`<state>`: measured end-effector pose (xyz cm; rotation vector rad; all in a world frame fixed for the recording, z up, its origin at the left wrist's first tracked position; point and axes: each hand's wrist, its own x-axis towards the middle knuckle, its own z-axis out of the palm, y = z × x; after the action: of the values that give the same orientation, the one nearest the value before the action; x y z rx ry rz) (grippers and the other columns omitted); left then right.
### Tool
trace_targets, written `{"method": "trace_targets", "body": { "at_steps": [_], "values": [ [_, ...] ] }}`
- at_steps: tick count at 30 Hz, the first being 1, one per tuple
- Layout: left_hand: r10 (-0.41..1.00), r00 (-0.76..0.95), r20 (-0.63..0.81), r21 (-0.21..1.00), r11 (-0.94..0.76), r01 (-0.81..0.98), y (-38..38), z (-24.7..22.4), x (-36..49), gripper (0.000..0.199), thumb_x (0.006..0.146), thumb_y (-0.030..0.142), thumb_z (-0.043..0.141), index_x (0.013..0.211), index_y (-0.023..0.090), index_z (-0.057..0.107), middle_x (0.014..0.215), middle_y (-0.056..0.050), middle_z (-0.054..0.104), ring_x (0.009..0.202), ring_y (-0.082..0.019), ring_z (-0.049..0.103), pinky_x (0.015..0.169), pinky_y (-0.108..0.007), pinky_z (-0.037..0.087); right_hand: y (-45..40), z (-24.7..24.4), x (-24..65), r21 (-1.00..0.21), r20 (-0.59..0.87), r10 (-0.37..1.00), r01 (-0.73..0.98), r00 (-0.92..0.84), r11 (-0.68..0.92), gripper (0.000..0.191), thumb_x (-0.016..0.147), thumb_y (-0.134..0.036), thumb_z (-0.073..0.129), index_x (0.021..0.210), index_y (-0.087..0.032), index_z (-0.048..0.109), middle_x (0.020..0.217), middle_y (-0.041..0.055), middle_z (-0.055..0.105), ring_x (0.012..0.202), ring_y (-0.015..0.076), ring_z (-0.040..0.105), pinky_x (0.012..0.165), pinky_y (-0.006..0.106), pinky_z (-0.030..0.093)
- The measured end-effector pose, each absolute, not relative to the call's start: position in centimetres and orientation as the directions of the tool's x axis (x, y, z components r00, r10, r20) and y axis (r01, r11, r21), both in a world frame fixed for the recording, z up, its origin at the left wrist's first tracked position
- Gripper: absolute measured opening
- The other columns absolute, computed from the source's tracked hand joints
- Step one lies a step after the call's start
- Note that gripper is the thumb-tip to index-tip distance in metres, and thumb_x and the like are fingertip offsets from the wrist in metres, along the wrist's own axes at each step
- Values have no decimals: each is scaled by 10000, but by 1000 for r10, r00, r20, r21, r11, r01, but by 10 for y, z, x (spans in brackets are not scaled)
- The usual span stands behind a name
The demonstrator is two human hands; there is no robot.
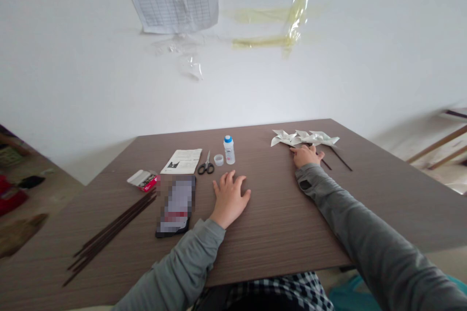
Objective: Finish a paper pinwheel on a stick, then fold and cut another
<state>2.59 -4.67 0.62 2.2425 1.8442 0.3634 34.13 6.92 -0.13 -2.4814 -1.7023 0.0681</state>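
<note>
Paper pinwheels (304, 138) on dark sticks lie in a row at the far right of the desk (277, 223); right hand (306, 155) rests at their near edge.
Right hand: fingers loosely curled, touching the nearest stick (326, 164) just below the paper; whether they pinch it cannot be told. Left hand (229, 198): flat on the desk, fingers spread, holding nothing. Near it: glue bottle (229, 149), its cap (218, 159), scissors (206, 165), a printed sheet (182, 161); spare sticks (109, 231) well apart at left. Judgement: handle a pinwheel by the stick, not the folded vanes, which look easy to crush; keep the left hand planted for steadiness.
</note>
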Motion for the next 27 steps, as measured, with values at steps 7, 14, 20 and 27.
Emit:
{"method": "trace_targets", "body": {
  "at_steps": [7,14,20,27],
  "values": [
    [985,166,52,312,-174,934,-47,7,27,496,1183,268,845,1674,315,886,1952,-197,689,1871,-499,577,1534,-863,460,71,2,349,-138,7,914,906,405,-400,742,1255,-173,410,1781,-467,842,1842,139,760,1773,460,558,1455,878,426],
    [983,181,26,298,-181,937,-47,8,27,500,1207,279,797,1702,311,858,1979,-193,666,1892,-493,552,1543,-887,430,69,2,349,-122,36,918,914,394,-387,657,1278,-272,455,1756,-473,859,1799,148,782,1674,472,606,1409,847,471],
    [980,198,27,294,-197,935,-46,4,25,487,1214,312,772,1696,325,846,1974,-188,674,1877,-490,565,1539,-900,416,60,2,337,-178,151,928,933,339,-312,594,1288,-329,463,1653,-312,932,1742,246,802,1679,519,609,1408,842,454],
    [975,222,15,285,-217,934,-47,5,23,496,1234,344,733,1719,316,832,1990,-197,659,1875,-491,558,1533,-910,403,42,-4,290,-240,123,992,969,-30,59,528,1288,-380,633,1764,-343,861,1836,128,784,1738,375,654,1459,506,546]
  ]
}}
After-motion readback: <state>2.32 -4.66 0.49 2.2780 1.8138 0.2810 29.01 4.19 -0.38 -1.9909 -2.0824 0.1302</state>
